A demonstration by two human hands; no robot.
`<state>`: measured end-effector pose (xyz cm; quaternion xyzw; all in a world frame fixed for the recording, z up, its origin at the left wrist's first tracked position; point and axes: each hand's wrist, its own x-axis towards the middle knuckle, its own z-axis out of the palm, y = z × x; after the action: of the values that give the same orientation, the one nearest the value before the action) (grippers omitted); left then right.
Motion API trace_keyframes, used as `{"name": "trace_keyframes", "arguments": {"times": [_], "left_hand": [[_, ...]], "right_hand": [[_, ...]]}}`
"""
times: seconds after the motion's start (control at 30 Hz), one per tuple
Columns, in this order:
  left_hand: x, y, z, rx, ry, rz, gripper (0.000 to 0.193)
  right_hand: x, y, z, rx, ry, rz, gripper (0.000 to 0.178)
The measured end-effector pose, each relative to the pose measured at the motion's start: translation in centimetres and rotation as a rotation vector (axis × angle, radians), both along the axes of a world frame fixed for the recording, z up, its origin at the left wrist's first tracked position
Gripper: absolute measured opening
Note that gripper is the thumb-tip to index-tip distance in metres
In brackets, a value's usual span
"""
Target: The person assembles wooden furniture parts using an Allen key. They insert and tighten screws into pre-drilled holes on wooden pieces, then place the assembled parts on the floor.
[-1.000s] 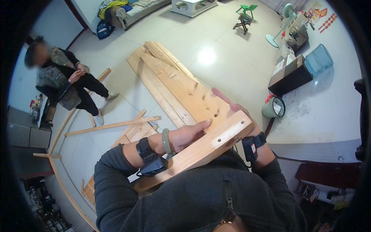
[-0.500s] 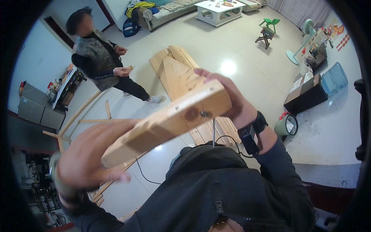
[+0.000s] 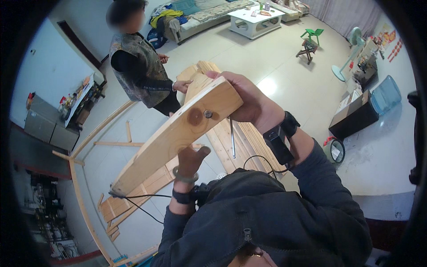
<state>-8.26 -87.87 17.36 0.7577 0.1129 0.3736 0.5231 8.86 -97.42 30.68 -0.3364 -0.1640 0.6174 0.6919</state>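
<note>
A long wooden board slants across the middle, its far right end raised. On its face are a dark knot and a metal bolt head. My right hand is closed around the upper right end. A thin metal rod, perhaps a hex key, hangs below that hand; its upper end is hidden. My left hand is at the board's lower edge, thumb out to the side. Its other fingers go behind the wood, and a fingertip shows over the top edge.
Stacked planks lie on the floor beyond the board. A person stands at the far left, one hand by the planks. A wooden frame lies at left. A water dispenser, a bin and a fan stand at right.
My left hand has gone from the board's left end to its middle underside. The board and my right hand have shifted left. The other person has moved right, toward the planks.
</note>
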Motion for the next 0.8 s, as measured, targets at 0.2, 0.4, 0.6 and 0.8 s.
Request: {"name": "trace_keyframes", "arguments": {"times": [0.2,0.4,0.6,0.8], "left_hand": [[4.7,2.7,6.3,0.577,-0.172,0.058,0.105],[-3.2,4.9,6.6,0.900,0.637,0.075,0.086],[-16.9,8.2,6.5,0.335,1.388,-0.256,0.074],[-9.4,0.3,1.1,0.232,0.534,0.012,0.089]], "right_hand": [[2.0,-1.0,-2.6,0.112,-0.425,-0.163,0.040],[5.3,-1.6,-3.1,-0.187,-1.939,-0.229,0.050],[8.5,-2.9,-4.9,0.163,-1.241,-0.196,0.051],[8.5,-2.5,-4.9,0.145,-0.592,-0.132,0.034]]}}
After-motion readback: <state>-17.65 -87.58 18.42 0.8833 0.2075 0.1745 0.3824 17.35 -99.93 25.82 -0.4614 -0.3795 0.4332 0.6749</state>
